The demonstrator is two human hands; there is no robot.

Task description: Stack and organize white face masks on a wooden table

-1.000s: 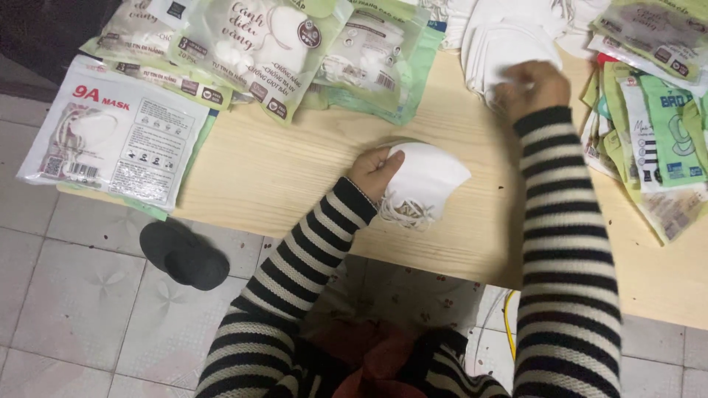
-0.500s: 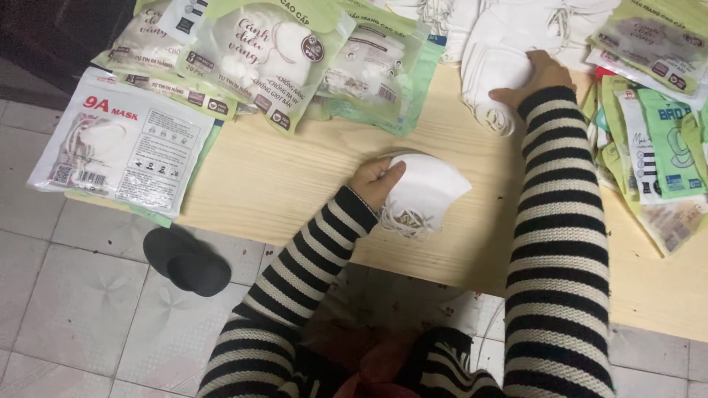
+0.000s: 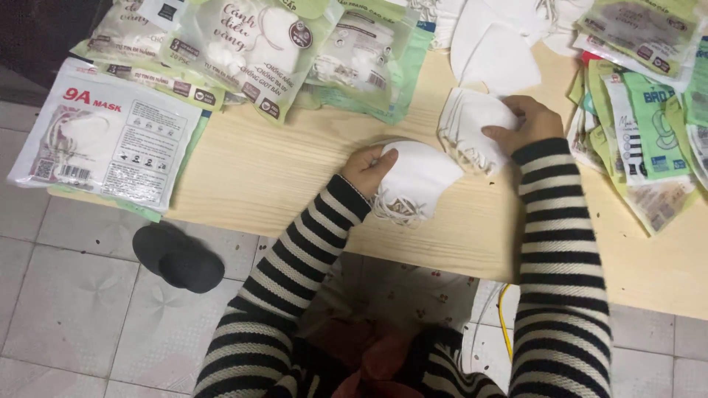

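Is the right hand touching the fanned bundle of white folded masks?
Touching: the head view shows the right hand with fingers pressed on the white mask bundle.

The person wears a top with black and white stripes. The stripes go round and round both long sleeves like rings. The left sleeve (image 3: 295,273) and the right sleeve (image 3: 557,273) end at the wrists with snug cuffs. The left hand (image 3: 369,168) and right hand (image 3: 527,125) are bare, with no gloves.
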